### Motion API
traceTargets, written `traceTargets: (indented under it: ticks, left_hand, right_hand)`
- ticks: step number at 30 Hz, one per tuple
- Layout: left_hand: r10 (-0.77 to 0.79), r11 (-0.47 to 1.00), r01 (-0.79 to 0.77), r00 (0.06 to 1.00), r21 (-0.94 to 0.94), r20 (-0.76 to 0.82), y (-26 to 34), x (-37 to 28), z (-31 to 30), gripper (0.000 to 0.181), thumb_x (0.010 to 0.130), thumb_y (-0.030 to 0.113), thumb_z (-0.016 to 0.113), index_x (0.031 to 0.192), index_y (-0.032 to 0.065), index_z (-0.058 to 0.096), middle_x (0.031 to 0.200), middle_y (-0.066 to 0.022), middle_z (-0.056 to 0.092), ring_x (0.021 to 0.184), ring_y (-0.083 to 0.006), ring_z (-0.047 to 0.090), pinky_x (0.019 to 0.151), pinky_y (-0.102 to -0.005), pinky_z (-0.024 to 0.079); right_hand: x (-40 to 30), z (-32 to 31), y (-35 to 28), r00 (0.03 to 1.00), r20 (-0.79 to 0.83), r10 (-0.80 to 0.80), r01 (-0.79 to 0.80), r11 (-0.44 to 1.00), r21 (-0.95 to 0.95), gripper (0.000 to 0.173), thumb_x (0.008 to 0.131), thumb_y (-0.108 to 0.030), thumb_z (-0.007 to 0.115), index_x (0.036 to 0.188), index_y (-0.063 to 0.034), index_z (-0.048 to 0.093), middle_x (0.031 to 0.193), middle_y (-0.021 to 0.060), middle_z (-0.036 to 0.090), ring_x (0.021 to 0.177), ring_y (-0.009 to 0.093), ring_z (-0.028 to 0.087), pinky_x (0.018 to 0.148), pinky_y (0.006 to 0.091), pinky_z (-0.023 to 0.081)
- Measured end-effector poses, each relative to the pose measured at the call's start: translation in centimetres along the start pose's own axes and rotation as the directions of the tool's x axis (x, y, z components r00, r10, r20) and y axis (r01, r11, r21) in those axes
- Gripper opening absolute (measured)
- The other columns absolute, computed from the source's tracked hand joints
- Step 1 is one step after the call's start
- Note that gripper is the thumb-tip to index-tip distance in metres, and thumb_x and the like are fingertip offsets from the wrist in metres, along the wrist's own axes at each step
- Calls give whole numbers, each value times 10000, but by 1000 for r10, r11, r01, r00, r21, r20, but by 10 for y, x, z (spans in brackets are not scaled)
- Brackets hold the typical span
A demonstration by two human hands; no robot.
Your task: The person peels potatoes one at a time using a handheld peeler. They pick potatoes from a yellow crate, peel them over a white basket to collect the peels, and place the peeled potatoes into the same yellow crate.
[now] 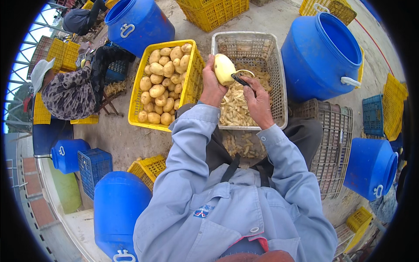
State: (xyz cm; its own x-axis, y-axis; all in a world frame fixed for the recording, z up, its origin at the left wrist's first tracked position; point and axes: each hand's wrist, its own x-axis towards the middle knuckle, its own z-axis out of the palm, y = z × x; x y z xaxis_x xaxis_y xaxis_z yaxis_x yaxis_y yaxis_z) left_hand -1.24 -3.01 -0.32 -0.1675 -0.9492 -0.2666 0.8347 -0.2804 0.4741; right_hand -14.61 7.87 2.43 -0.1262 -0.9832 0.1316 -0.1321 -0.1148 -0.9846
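My left hand (212,83) grips a pale, mostly peeled potato (224,69) above the near part of a grey-white plastic crate (282,98). In my right hand (259,101) is a peeler with a black handle (240,79), its head close against the potato's lower right side. A curved strip, perhaps peel or part of the peeler, arcs over the tool. Below both hands, potato peelings (237,109) cover the crate's floor. To the left stands a yellow plastic crate (195,62) filled with unpeeled potatoes (157,90).
Blue plastic barrels flank the crates, one at upper left (140,28) and one at right (304,55). A slatted grey crate (330,147) is by my right leg. Scattered peelings (245,144) lie on the concrete between my legs. Another person (70,88) sits at the left.
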Motion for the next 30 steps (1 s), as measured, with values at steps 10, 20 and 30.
traceTargets:
  ticks: [10,20,30]
  left_hand:
    - [74,997,-75,996,-13,-47,0,3,-1,394,974,461,423,1010,96,568,868,-97,657,761,-246,658,674,-382,556]
    - [-45,994,52,996,-94,78,5,-9,8,443,944,475,477,1019,46,561,935,-141,641,823,-317,638,679,-424,558]
    - [-18,999,15,997,45,76,-2,-16,17,308,921,374,556,1022,84,572,886,-66,643,773,-196,644,692,-351,560]
  right_hand:
    - [-30,17,20,1000,20,-16,17,998,-60,262,916,-50,538,1173,-40,589,981,111,664,850,193,609,782,301,471]
    - [-4,-4,5,999,-17,-27,28,1000,11,262,938,-56,517,1192,-58,579,887,24,598,741,105,503,688,267,436]
    - [46,3,-11,985,22,-172,173,983,-63,251,929,-100,518,1162,-57,601,1068,135,668,965,239,646,843,328,481]
